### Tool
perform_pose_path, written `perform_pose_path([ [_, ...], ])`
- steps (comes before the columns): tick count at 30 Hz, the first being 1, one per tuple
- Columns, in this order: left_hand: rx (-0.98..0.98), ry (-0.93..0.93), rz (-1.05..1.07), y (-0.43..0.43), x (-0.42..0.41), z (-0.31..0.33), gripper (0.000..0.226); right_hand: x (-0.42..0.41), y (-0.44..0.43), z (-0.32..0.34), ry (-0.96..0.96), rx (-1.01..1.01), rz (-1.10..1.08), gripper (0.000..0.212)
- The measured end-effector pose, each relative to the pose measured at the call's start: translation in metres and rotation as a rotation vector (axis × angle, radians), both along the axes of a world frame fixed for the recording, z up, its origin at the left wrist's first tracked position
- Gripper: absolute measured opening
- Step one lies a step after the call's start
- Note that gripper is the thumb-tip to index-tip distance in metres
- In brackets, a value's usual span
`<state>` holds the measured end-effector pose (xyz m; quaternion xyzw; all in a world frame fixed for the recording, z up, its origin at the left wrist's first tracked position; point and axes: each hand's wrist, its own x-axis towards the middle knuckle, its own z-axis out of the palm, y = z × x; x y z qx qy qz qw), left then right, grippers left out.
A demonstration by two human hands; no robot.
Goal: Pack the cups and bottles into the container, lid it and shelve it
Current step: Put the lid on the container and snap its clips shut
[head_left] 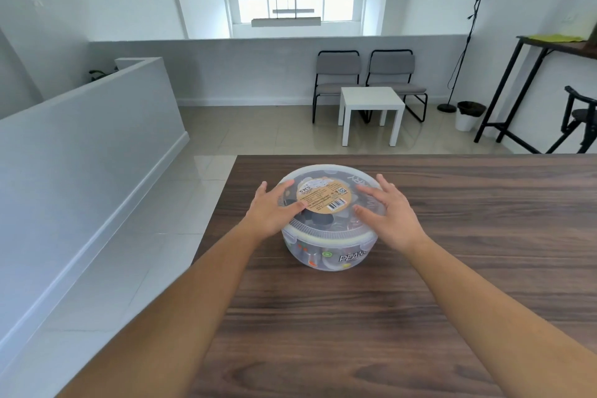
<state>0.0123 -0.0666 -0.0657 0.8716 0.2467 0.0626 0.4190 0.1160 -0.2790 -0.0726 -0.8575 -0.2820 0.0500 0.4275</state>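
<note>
A round clear plastic container (326,254) stands on the dark wooden table (420,317), near its far left corner. Cups and bottles show dimly through its wall. A clear lid (332,176) with a round brown label sits on top of it. My left hand (274,208) lies flat on the lid's left side, fingers straight and spread. My right hand (387,213) lies flat on the lid's right side, fingers also straight.
The table's left edge drops to a tiled floor beside a low white wall (80,152). Beyond the table stand a small white side table (371,103), two grey chairs (368,74), a white bin (470,115) and a tall dark shelf (555,48).
</note>
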Motion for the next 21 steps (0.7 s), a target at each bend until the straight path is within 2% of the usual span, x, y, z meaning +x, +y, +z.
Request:
perform_pose_path([
  [3, -0.23, -0.081, -0.02, 0.001, 0.005, -0.004, 0.062, 0.005, 0.006, -0.001, 0.363, 0.178, -0.054, 0.057],
  [6, -0.412, -0.203, 0.012, -0.002, 0.005, -0.009, 0.063, 0.007, 0.01, -0.006, 0.544, 0.429, -0.064, 0.058],
  [11, -0.507, -0.257, 0.063, -0.005, 0.009, -0.014, 0.063, 0.013, 0.016, -0.003, 0.65, 0.539, -0.088, 0.057],
  [21, -0.532, -0.301, 0.064, -0.004, 0.011, -0.02, 0.063, 0.017, 0.015, -0.007, 0.634, 0.545, -0.054, 0.053],
])
